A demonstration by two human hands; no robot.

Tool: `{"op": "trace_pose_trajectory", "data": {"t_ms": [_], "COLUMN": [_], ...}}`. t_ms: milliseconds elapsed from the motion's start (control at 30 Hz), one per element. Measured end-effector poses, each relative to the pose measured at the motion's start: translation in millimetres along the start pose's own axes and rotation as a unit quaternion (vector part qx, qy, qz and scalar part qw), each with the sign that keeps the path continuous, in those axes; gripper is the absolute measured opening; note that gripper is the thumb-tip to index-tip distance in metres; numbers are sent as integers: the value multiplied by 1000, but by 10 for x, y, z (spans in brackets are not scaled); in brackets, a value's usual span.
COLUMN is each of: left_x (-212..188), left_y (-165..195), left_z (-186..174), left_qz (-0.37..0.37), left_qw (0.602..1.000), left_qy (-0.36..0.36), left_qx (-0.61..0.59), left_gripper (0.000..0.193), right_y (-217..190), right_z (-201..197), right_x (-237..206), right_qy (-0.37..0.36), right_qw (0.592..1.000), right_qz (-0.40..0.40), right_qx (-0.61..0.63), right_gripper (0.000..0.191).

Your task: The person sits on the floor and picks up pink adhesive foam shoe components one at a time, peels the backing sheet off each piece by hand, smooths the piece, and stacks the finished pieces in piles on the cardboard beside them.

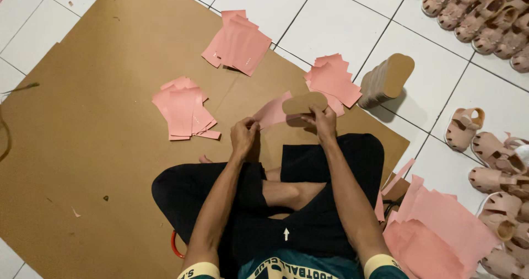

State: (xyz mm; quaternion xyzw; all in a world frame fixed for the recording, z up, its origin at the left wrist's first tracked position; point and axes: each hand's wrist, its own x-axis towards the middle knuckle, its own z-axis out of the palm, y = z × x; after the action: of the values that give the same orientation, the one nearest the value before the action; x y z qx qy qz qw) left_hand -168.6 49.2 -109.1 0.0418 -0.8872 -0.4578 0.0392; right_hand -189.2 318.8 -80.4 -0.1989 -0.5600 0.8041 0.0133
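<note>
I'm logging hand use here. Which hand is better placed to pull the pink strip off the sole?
Probably the left hand: it pinches the free end of the pink strip, while the right hand is occupied gripping the tan sole.

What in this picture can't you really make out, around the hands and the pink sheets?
- Right hand: its fingertips are hidden behind the tan insole, so the grip is unclear.
- Left hand: pinches the pink strip; whether strip and insole are joined is hidden.
- Stack of insoles: count unreadable, edges merge.
- Pink sandals: cut off by the frame's right edge.
- Pink sheets beside the knee: cut off at the bottom.
</note>
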Motion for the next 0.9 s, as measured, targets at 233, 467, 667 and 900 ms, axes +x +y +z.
{"op": "trace_pose_trajectory", "data": {"t_ms": [233,467,667,900], "left_x": [39,-94,-134,-128], "left_y": [84,-202,-289,-304], "left_z": [-114,-118,-55,-30], "left_qz": [-29,182,209,213], "left_qw": [999,949,899,888], "left_qy": [-10,-68,-119,-116], "left_qx": [28,249,366,391], "left_gripper": [35,45,56,55], "right_y": [111,184,207,240], "right_z": [36,270,504,638], "right_x": [-18,86,65,90], "right_qy": [-30,-47,-58,-72], "right_qw": [994,957,948,943], "right_qz": [-54,-120,-111,-87], "right_qx": [-90,-260,-294,-313], "right_gripper": [29,49,48,42]}}
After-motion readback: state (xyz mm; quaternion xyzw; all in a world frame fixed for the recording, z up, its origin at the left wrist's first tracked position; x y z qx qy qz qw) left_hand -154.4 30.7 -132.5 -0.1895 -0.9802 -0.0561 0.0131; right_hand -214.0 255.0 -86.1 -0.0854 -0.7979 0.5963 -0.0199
